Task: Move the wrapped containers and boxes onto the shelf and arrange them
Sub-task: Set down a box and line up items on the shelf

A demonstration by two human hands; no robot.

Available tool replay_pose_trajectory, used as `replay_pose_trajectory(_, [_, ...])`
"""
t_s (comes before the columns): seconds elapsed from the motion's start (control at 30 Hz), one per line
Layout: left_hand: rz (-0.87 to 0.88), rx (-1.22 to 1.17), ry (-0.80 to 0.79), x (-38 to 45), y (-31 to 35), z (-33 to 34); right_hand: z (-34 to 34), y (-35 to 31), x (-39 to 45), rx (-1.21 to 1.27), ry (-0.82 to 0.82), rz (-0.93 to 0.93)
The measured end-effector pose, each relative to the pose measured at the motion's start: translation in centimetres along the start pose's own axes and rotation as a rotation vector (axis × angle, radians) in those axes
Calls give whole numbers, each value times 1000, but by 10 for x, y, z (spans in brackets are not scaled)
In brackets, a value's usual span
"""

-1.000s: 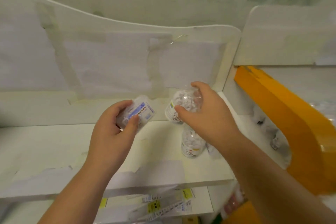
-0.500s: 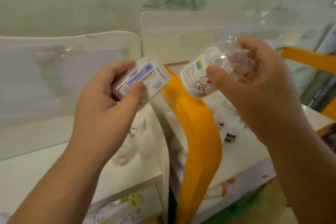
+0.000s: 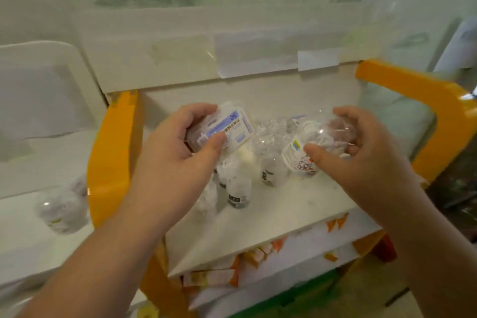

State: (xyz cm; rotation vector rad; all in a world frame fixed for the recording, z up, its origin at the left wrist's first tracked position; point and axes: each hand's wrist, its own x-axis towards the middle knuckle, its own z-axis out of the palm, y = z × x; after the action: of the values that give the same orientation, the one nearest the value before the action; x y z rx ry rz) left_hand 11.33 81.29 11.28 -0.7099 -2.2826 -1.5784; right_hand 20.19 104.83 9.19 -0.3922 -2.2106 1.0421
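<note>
My left hand (image 3: pixel 178 152) grips a small clear box with a blue-and-white label (image 3: pixel 232 128), held above the white shelf board (image 3: pixel 284 212) of the orange-framed rack. My right hand (image 3: pixel 361 152) holds a clear wrapped container with a cartoon label (image 3: pixel 302 160), tilted on its side, just above the same board. Under and between my hands, several small wrapped bottles with dark labels (image 3: pixel 238 191) stand clustered on the board. Clear crinkled wrap (image 3: pixel 271 134) lies behind them.
An orange frame (image 3: pixel 111 162) flanks the shelf on both sides. To the left, a separate white shelf (image 3: pixel 25 240) holds a blurred wrapped container (image 3: pixel 64 206). Lower tiers show white-and-orange boxes (image 3: pixel 222 273). A taped white back panel (image 3: pixel 232 59) rises behind.
The view has swung from the left white shelf to the orange-framed rack. Both hands, still gripping their items, have come down over the cluster of bottles on its board.
</note>
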Motion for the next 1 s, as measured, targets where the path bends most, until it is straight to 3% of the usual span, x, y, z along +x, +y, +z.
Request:
replay_pose_trajectory(0.17, [-86,119,-39,-7,-2,69,-25,76,24,-101,-199,46])
replay_pose_trajectory(0.37, [-191,190,-63,-8,-14,104,0,141,41,-175,-332,52])
replay_pose_trajectory(0.73, [-308,-27,-55,18,-41,124,47,175,84,-211,-365,63])
replay_pose_trajectory(1.0, [-322,-211,-189,50,-51,138,47,191,81,-136,-348,76])
